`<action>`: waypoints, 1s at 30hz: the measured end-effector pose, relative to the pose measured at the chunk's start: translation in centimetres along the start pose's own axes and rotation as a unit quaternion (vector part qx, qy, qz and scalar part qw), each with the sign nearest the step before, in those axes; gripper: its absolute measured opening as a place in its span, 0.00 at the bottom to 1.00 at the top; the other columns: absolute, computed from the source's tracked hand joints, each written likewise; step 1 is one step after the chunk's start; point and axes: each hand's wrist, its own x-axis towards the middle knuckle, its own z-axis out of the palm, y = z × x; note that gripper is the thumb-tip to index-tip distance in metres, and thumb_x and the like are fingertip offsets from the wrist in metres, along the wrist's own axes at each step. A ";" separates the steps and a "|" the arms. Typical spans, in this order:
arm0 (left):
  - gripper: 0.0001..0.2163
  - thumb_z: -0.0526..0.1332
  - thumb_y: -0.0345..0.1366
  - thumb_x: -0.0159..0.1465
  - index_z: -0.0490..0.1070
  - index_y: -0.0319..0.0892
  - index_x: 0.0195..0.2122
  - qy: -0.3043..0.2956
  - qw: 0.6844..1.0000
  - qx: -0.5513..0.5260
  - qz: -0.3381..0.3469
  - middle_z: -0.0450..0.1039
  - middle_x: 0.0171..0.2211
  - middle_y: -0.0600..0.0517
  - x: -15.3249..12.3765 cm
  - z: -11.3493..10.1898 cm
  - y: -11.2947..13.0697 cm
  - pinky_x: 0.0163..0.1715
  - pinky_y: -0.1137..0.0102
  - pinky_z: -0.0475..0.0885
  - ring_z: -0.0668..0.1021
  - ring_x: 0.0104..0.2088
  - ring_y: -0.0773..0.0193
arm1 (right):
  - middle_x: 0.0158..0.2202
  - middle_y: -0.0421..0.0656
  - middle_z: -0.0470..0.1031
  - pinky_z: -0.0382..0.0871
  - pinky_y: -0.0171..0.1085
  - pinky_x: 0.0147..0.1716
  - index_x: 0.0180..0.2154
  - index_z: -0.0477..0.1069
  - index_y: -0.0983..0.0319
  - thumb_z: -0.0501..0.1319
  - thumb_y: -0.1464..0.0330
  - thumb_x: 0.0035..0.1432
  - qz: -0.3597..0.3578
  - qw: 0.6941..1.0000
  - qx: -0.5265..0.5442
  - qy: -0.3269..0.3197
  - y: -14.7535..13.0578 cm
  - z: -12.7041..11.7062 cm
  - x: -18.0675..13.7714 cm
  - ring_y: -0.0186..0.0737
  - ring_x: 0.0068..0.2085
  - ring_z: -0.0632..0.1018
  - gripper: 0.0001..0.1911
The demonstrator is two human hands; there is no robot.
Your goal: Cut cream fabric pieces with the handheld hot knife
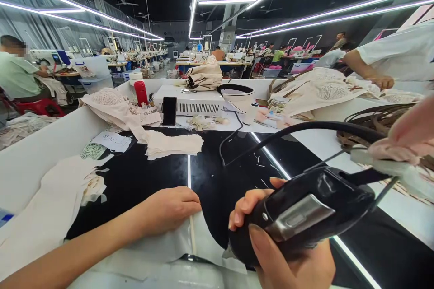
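Observation:
My right hand [271,244] is wrapped round a black hand-held iron [305,210] with a metal plate, lifted above the glossy black table [142,176]; its black cable [305,128] arcs up and away to the right. My left hand [169,210] lies knuckles up with its fingers curled on a pale piece of fabric [162,253] at the table's near edge. A stack of cream fabric pieces [172,144] lies further back on the black surface.
A white box unit [193,99] with a black phone [169,110] leaning on it, a red bottle [141,92] and a white bowl [237,95] stand at the back. Brown straps [373,122] pile at right. Another person's arm [366,70] reaches over cream bags. Workers sit at distant tables.

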 end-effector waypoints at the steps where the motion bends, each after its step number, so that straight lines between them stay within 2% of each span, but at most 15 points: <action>1: 0.13 0.55 0.23 0.72 0.77 0.40 0.50 0.001 1.000 0.002 -0.002 0.79 0.49 0.45 -0.2 0.0 0.0 0.49 0.69 0.80 0.82 0.48 0.59 | 0.32 0.41 0.76 0.76 0.39 0.22 0.54 0.70 0.50 0.74 0.60 0.60 -0.007 1.000 0.002 -0.014 0.0 -0.1 0.0 0.40 0.27 0.78 0.23; 5: 0.11 0.55 0.27 0.75 0.77 0.40 0.49 0.017 1.000 -0.003 -0.001 0.79 0.49 0.45 -1.0 -0.1 0.0 0.49 0.68 0.80 0.82 0.48 0.59 | 0.31 0.41 0.76 0.75 0.38 0.19 0.53 0.71 0.49 0.74 0.61 0.60 -0.012 1.000 0.007 -0.015 0.0 -0.7 0.3 0.41 0.26 0.78 0.22; 12: 0.11 0.54 0.30 0.78 0.75 0.39 0.52 0.049 0.998 0.024 0.007 0.80 0.52 0.46 -1.8 0.5 0.1 0.51 0.69 0.80 0.83 0.50 0.60 | 0.32 0.41 0.77 0.79 0.43 0.24 0.53 0.73 0.50 0.74 0.63 0.60 -0.006 0.999 0.014 -0.042 0.0 -1.2 1.2 0.42 0.27 0.78 0.21; 18: 0.11 0.54 0.30 0.78 0.75 0.39 0.53 0.062 0.998 0.023 0.009 0.79 0.53 0.45 -1.9 0.9 0.3 0.53 0.70 0.79 0.82 0.52 0.60 | 0.31 0.38 0.76 0.79 0.41 0.24 0.52 0.73 0.50 0.76 0.63 0.56 -0.055 0.998 0.006 0.001 1.3 1.1 3.7 0.39 0.26 0.78 0.24; 23: 0.11 0.53 0.29 0.78 0.75 0.38 0.52 0.061 0.998 0.016 0.007 0.79 0.53 0.45 -1.8 1.1 0.3 0.52 0.69 0.80 0.83 0.51 0.59 | 0.32 0.35 0.76 0.78 0.38 0.26 0.53 0.70 0.51 0.74 0.65 0.58 -0.057 0.998 0.025 -0.015 3.3 3.1 5.3 0.36 0.26 0.78 0.24; 30: 0.11 0.53 0.30 0.78 0.75 0.39 0.51 0.074 0.997 0.003 0.003 0.79 0.52 0.46 -1.8 1.2 0.3 0.49 0.70 0.81 0.83 0.49 0.60 | 0.33 0.34 0.76 0.77 0.36 0.26 0.52 0.68 0.53 0.73 0.67 0.58 -0.051 0.998 0.021 -0.026 4.6 3.8 5.5 0.34 0.26 0.77 0.22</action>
